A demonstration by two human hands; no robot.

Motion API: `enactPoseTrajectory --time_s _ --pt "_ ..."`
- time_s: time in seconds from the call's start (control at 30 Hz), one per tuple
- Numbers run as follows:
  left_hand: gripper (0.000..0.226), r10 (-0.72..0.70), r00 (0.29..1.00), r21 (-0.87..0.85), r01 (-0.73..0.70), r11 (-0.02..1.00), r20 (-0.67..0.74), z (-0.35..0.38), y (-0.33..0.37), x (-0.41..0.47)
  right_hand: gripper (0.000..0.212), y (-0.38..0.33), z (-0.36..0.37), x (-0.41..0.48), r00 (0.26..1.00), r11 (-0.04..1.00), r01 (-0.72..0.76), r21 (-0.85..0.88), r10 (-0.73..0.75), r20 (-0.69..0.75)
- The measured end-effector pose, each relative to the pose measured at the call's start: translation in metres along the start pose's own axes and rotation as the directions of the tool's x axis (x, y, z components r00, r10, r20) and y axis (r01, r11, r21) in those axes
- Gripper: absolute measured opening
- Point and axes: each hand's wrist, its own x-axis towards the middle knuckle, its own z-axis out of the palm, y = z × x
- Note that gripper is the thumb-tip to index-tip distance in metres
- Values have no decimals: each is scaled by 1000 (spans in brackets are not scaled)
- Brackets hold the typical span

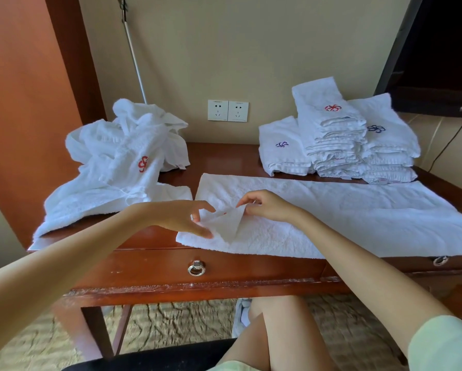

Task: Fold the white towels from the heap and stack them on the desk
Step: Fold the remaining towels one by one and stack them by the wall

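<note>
A long white towel [345, 218] lies spread across the wooden desk [224, 159], reaching past its right edge. Near the towel's left end a small corner flap is lifted. My left hand [187, 218] pinches the flap's lower left edge. My right hand [262, 206] pinches its upper tip. A heap of unfolded white towels [117, 167] with a red emblem sits at the desk's left. Stacks of folded white towels [339, 137] with red and blue emblems stand at the back right.
Two wall sockets [227, 110] sit above the desk's back edge. A metal pole [133, 54] leans against the wall behind the heap. A dark television [438, 54] hangs at the upper right. Drawer ring pulls [196, 269] face me; my knees are under the desk.
</note>
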Motion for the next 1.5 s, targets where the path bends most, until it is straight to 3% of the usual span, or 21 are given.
enactPoseTrajectory --time_s 0.13,0.2,0.43,0.53,0.6,0.73,0.9,1.0,1.1,1.2,1.33,1.5 --pt "33 -100 982 -166 74 983 -159 0 -4 7 13 -3 8 4 998 999 -13 38 16 -67" --pt "23 -159 974 -287 107 952 -162 2 -9 9 13 -1 12 4 996 999 -18 43 21 -83" --pt "13 -316 923 -538 154 829 -222 9 -9 20 21 0 15 6 994 999 -28 41 32 -105" --pt "27 -354 889 -614 111 781 -290 11 -6 25 18 0 16 5 993 999 -19 33 22 -119" --pt "40 -317 889 -548 92 832 -332 14 -6 29 20 0 18 4 992 1000 -10 9 11 -125" --pt "55 -166 876 -165 101 981 -452 21 -9 32 35 2 12 -1 992 1000 -10 -6 10 -129" --pt "54 -73 847 67 127 990 -526 25 -4 37 25 16 -1 -11 981 999 -40 15 42 -189" --pt "45 65 829 207 62 976 -555 25 10 42 23 20 2 -14 975 1000 -18 25 24 -223" --pt "45 182 867 270 -57 961 -463 36 34 58 23 22 9 -15 963 1000 17 25 -10 -269" --pt "55 192 938 264 -115 958 -288 54 44 73 25 27 0 -19 976 999 9 53 2 -217" --pt "60 170 945 240 -103 965 -279 61 32 81 19 46 -39 -39 989 998 -65 15 66 -133" --pt "95 169 944 259 -94 961 -284 64 32 83 15 92 -78 -85 926 981 -196 10 188 -329"
